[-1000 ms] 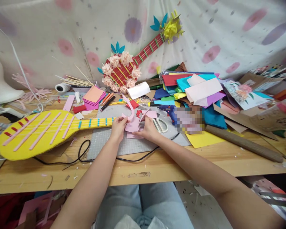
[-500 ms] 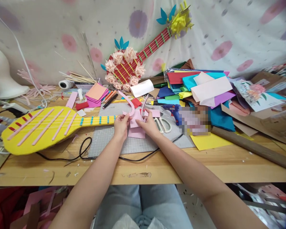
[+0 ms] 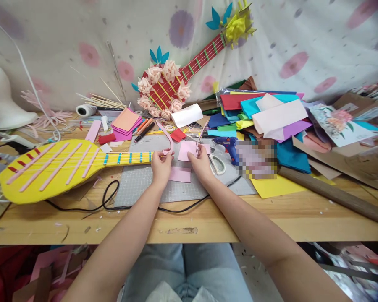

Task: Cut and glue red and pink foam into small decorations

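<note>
My left hand [image 3: 161,167] is closed, pinching a narrow curved strip of pink paper [image 3: 167,137] that arcs up from the fingertips. A short way to its right, my right hand [image 3: 202,162] grips a pink paper square [image 3: 185,150] between thumb and fingers. A slim piece [image 3: 203,132] rises from the right fingers; its kind is unclear. Below the hands another pink paper piece [image 3: 180,174] lies flat on the grey cutting mat [image 3: 141,186]. Scissors with pale handles [image 3: 219,165] rest just right of my right hand, their blades hidden.
A yellow paper-covered lute-like instrument [image 3: 50,167] lies at the left, its neck reaching my left hand. A blue glue gun [image 3: 227,147] sits right of the scissors. Coloured paper [image 3: 280,117] is heaped behind. A black cable [image 3: 179,211] crosses the table front. A flower-decked red instrument [image 3: 164,92] leans at the back.
My hands have moved apart: the strip in the left hand has come away from the paper square, which stays in the right hand. The flat pink piece below now shows more.
</note>
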